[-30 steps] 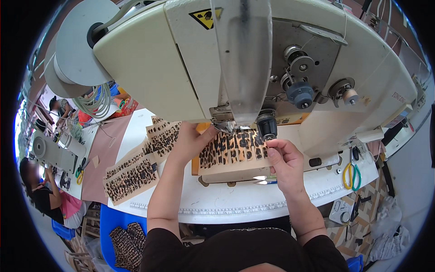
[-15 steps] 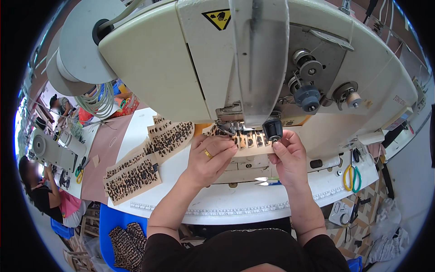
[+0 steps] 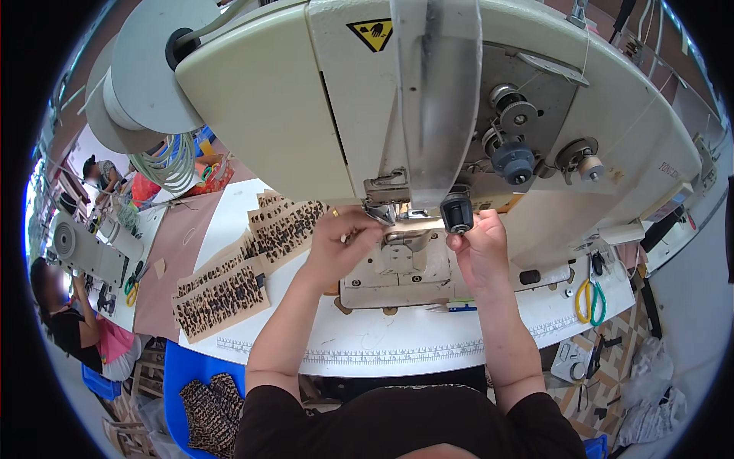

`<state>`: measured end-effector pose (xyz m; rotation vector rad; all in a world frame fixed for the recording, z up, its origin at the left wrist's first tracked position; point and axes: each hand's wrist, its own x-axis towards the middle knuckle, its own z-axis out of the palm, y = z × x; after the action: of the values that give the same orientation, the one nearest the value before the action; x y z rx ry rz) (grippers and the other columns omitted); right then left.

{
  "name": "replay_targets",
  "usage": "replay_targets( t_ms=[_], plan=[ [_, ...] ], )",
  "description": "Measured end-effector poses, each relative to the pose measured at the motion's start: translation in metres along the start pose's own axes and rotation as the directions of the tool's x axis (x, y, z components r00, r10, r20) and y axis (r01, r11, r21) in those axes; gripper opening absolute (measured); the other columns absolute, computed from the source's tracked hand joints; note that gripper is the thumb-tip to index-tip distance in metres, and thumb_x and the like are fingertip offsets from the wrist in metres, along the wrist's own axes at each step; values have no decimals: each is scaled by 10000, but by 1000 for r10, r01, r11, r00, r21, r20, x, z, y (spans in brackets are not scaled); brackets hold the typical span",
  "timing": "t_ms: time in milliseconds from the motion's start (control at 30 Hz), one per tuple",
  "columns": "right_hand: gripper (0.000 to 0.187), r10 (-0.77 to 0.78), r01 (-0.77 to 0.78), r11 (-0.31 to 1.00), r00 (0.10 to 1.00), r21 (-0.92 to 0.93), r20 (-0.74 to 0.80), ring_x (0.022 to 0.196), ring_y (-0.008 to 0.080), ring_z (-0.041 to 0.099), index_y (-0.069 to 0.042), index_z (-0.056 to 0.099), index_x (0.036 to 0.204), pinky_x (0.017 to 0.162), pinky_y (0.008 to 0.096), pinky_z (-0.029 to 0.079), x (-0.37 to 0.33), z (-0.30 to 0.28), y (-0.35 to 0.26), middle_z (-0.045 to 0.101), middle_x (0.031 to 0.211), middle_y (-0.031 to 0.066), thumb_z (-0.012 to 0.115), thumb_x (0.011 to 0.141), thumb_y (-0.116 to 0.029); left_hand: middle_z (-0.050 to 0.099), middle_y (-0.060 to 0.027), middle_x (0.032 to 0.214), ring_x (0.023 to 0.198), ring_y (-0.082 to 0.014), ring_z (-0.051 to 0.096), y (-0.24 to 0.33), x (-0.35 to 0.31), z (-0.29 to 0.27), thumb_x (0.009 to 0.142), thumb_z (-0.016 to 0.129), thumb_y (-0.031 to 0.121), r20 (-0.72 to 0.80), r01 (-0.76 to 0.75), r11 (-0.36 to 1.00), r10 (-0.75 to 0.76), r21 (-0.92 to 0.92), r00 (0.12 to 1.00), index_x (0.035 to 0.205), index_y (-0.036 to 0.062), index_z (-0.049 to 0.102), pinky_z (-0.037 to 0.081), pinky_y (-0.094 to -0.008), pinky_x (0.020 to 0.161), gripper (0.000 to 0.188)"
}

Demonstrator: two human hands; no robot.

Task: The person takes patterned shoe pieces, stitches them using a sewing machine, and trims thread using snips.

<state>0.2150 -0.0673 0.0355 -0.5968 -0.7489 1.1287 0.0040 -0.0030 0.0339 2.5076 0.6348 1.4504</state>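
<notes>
Flanking the needle area of one large sewing machine [image 3: 260, 115] at the centre of the frame are two bare hands. One narrow pale strip [image 3: 420, 225] lies between them, under the machine head. At centre left, at least two overlapping leopard-print pieces [image 3: 222, 302] rest on the white table [image 3: 359, 329]; their exact count is unclear. Two pairs of scissors show: one pair with yellow and green handles [image 3: 591, 300] at right, another pair [image 3: 133, 284] at far left. One blue-handled tool [image 3: 462, 306] lies below centre, and two other people appear at left.

The left hand [image 3: 348, 241] leans in from the lower left, wrist bent, fingers together near the presser foot [image 3: 384, 214], thumb below. The right hand [image 3: 482, 239] rises almost upright, fingers curled beside the black knob [image 3: 458, 214]. Whether either grips the strip, I cannot tell.
</notes>
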Motion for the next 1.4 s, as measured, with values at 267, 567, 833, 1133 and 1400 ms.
replay_targets(
  t_ms=[267,567,833,1133,1400],
  plan=[
    [59,-333,236,536,941,-810,53,678,80,472,-21,499,792,612,219,386,-1,-4,4,511,747,30,547,757,-19,576,-51,849,783,-144,559,-36,37,10,794,535,39,194,713,354,-803,-606,564,1010,-4,488,461,-272,706,225],
    [76,-323,352,721,933,-597,159,847,106,497,-46,558,843,711,251,380,-13,14,-18,527,887,22,565,769,-64,534,-57,922,830,-90,520,-14,-13,0,803,581,-2,-199,288,588,-625,-756,754,953,19,464,430,-197,738,191],
    [129,-186,116,735,982,-668,-33,662,38,472,-23,427,819,581,187,390,-10,24,-5,520,752,33,546,771,-12,488,-37,870,743,-68,487,4,-16,4,821,570,25,-313,303,678,-628,-670,713,918,39,451,421,-172,654,154],
    [97,-283,277,699,954,-659,101,614,12,433,-51,446,863,534,161,353,-26,10,6,481,727,-26,531,818,-44,571,-99,1014,933,-131,539,-17,29,-29,824,536,57,-54,583,770,-614,-261,787,1047,-1,533,444,-253,747,231],
    [128,-165,261,718,964,-645,207,673,39,446,-56,467,931,575,184,383,-48,-3,25,492,789,-15,543,840,-103,581,-66,921,877,-174,544,-31,60,-33,726,631,133,212,536,843,-535,58,818,931,25,573,442,-320,753,239]
  ],
)
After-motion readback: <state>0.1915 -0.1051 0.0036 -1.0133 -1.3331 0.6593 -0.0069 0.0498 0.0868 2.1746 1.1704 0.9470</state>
